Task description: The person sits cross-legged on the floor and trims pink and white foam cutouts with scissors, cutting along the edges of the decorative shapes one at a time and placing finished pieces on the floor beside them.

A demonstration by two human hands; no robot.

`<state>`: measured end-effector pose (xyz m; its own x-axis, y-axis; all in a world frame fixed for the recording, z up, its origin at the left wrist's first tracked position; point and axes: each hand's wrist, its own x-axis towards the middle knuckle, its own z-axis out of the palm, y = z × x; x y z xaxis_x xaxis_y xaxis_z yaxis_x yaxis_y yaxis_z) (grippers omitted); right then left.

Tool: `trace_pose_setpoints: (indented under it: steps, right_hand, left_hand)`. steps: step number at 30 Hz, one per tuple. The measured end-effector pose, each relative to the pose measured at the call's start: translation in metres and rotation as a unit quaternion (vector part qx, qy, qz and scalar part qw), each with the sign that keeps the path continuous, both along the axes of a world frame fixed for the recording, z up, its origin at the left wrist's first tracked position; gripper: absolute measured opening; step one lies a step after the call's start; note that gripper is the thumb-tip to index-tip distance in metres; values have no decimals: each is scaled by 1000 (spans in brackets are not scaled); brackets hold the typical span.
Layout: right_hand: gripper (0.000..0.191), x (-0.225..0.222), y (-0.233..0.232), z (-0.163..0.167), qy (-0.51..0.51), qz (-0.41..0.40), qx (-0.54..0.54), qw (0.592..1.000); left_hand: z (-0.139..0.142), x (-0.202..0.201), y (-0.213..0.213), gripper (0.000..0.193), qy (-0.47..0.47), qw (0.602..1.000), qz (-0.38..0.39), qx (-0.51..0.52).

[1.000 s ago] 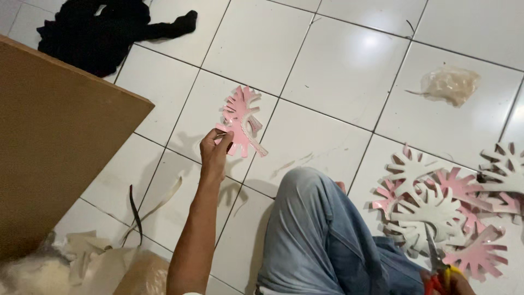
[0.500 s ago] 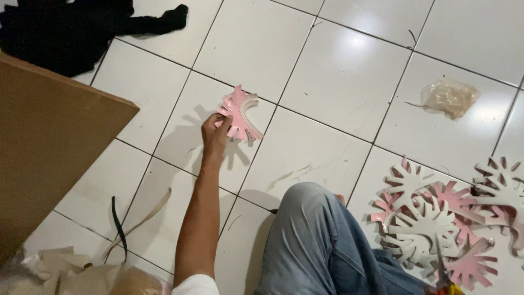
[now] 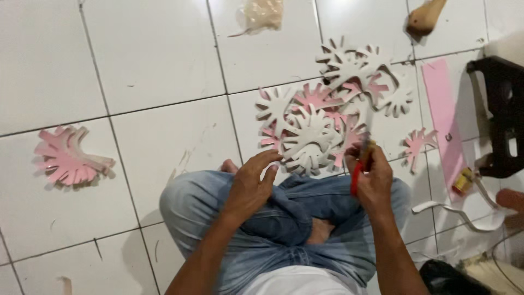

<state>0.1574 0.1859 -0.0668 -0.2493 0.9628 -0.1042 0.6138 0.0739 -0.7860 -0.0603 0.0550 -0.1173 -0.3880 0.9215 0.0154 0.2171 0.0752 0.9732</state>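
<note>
The left hand [image 3: 252, 183] reaches, fingers spread and empty, toward the pile of pink and white cutouts [image 3: 322, 123] on the floor ahead. The right hand [image 3: 372, 180] grips red-handled scissors [image 3: 360, 164]; their blade, pointing into the pile, could nick a cutout or the reaching fingers.

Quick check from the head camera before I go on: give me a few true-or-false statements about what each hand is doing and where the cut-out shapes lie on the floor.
1. The right hand grips red-handled scissors. True.
2. The left hand holds a pink cut-out. False: it is empty, fingers spread, near the edge of the pile of pink and white cut-outs.
3. A small stack of pink cut-outs lies apart, on the floor tiles to the left of the person's knee. True.
4. The long pink strip lies on top of the pile. False: it lies flat on the tiles to the right of the pile, beside a black stool.
5. The person wears blue jeans. True.
</note>
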Motion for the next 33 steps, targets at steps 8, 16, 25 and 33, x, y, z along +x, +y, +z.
trace_pose_setpoints:
  steps: [8, 16, 25, 33]
  right_hand:
    - [24, 13, 18, -40, 27, -64, -68, 995]
    - [19, 50, 3, -50, 205, -194, -205, 937]
    - [25, 80, -2, -54, 171, -202, -248, 932]
    - [27, 93, -12, -55, 171, -168, -206, 949]
  left_hand:
    - [-44, 52, 87, 22, 213, 972, -70, -65]
    - [-42, 103, 114, 52, 359, 907, -176, -129]
    - [-66, 119, 114, 38, 482, 864, -123, -83]
    - [-44, 84, 103, 14, 241, 961, -116, -72]
